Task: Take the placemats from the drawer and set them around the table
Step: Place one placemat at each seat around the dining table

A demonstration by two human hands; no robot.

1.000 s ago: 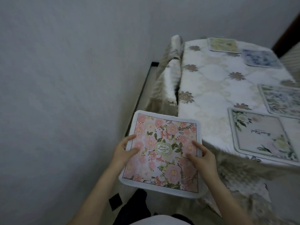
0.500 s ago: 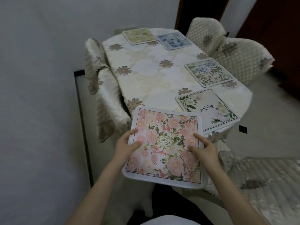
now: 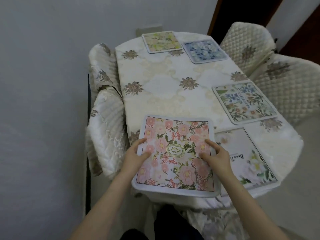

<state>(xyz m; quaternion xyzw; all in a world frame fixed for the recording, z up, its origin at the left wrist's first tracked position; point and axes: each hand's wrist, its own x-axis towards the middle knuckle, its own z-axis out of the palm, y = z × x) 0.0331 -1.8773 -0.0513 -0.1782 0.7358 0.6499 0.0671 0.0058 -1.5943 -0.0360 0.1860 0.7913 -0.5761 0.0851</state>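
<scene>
Pink placemat [image 3: 176, 153]: lower centre, over near table [image 3: 173, 87] edge, overlapping white placemat [image 3: 245, 156].
Left hand [image 3: 133, 156]: thumb on top, gripping left edge.
Right hand [image 3: 218, 158]: pinching right edge.
Around: three placemats upper right; covered chairs [image 3: 285, 87] flank.

Both bare forearms reach forward from the bottom edge, angling in toward each other. The left hand [image 3: 134, 155] grips the pink floral placemat [image 3: 174, 153] at its left edge, thumb and forefinger lying on top. The right hand [image 3: 217, 157] grips the opposite edge, thumb and forefinger on top, the other fingers curled under, out of sight.
</scene>
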